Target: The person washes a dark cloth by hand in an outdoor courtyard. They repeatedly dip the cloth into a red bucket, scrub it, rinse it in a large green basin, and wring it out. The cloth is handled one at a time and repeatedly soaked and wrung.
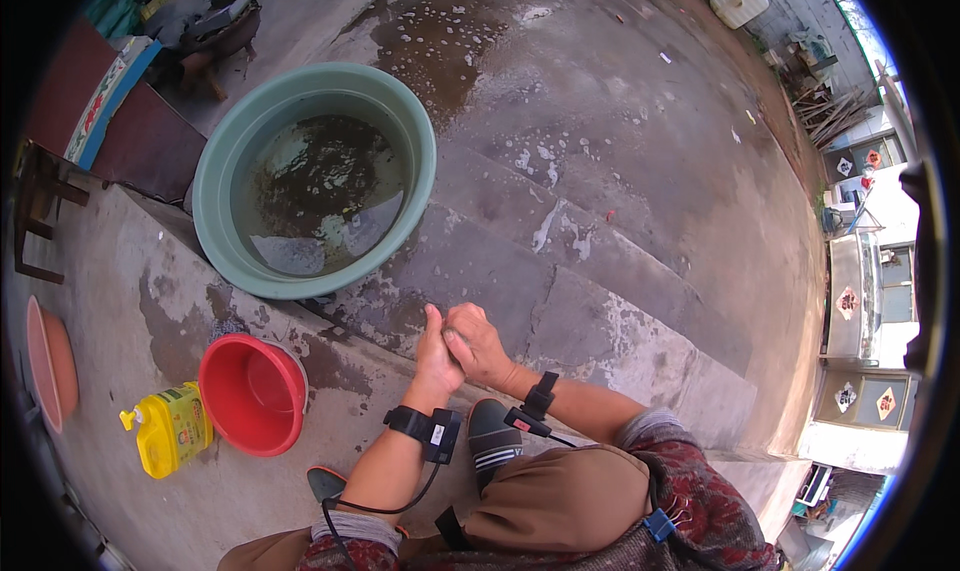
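Observation:
My left hand [435, 357] and my right hand [478, 346] are pressed together above the concrete steps. The right one closes over the fingers of the left, hiding them, and the left thumb points up. Whether anything small lies between the palms cannot be seen. Beyond them, to the left, stands a large green plastic tub [315, 286] with dark, murky water [322, 173] at its bottom. A red plastic basin [255, 394] sits nearer, tilted, with a paler rim behind it. Beside it is a yellow pump bottle [174, 428] with a printed label.
A pinkish-orange basin [56, 364] and a wooden stool [45, 211] are at far left. Steps [600, 301] descend to a wet concrete yard [637, 143] with foam patches. Black straps with cabled devices [442, 436] circle my wrists. A white jerrycan [739, 2] stands far off.

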The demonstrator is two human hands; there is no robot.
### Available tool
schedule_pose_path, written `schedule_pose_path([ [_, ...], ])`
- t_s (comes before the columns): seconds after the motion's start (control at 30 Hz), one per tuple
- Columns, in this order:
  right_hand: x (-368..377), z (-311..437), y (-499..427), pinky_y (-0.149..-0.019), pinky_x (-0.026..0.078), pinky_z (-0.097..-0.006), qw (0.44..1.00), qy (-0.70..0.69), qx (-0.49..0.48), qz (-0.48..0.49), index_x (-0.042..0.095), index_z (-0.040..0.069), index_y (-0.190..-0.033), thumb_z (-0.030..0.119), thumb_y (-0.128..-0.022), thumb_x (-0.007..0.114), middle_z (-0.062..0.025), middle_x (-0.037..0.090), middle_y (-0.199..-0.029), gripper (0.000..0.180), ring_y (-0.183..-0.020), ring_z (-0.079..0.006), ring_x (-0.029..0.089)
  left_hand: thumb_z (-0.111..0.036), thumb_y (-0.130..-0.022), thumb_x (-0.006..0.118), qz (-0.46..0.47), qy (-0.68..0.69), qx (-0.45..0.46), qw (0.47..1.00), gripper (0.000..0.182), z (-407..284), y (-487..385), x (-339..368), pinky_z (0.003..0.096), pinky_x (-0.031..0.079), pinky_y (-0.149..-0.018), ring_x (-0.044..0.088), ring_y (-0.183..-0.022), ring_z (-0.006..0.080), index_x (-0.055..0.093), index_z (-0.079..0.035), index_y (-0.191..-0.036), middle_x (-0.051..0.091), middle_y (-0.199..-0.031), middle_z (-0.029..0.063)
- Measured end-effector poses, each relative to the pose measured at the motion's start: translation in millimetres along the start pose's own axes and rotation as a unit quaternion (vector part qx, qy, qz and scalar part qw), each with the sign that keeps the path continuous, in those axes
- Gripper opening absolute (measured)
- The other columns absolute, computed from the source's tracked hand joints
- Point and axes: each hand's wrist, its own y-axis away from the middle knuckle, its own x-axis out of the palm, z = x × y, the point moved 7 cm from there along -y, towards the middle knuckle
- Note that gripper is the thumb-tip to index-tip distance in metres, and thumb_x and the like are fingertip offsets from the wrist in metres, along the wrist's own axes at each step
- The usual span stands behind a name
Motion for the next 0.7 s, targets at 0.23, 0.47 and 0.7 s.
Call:
schedule_pose_path([
  [0.23, -24, -74, 11, -0.093, 0.044, -0.0295, 0.910, -0.292, 0.285, -0.079, 0.061, -0.003, -0.115, 0.023, -0.103, 0.041, -0.0071, 0.064, -0.107, 0.035, -0.101, -0.0146, 0.057, -0.006, -0.097, 0.049, -0.033, -0.163, 0.061, 0.984, 0.033, -18, 0, 5, 0.0357, 0.044, -0.101, 0.053, -0.117, 0.0212, 0.047, 0.002, -0.129, 0.054, -0.126, 0.0120],
  [0.47, -14, -88, 25, -0.076, 0.044, -0.0219, 0.804, -0.471, 0.358, -0.057, 0.065, 0.001, -0.114, 0.025, -0.100, 0.050, -0.0019, 0.066, -0.096, 0.032, -0.086, -0.0074, 0.056, -0.004, -0.093, 0.056, -0.120, -0.244, 0.110, 0.956, 0.022, -36, -4, -19, 0.0237, 0.044, -0.075, 0.057, -0.091, 0.0130, 0.058, 0.001, -0.115, 0.062, -0.106, 0.0062],
  [0.7, -31, -75, 14, -0.065, 0.043, -0.0212, 0.857, -0.372, 0.341, -0.105, 0.063, 0.003, -0.120, 0.018, -0.094, 0.061, -0.0004, 0.065, -0.100, 0.030, -0.078, -0.0061, 0.054, -0.018, -0.090, 0.067, -0.178, -0.296, 0.138, 0.928, 0.037, -47, 9, -8, 0.0244, 0.043, -0.078, 0.056, -0.095, 0.0131, 0.055, -0.005, -0.122, 0.060, -0.108, 0.0042],
])
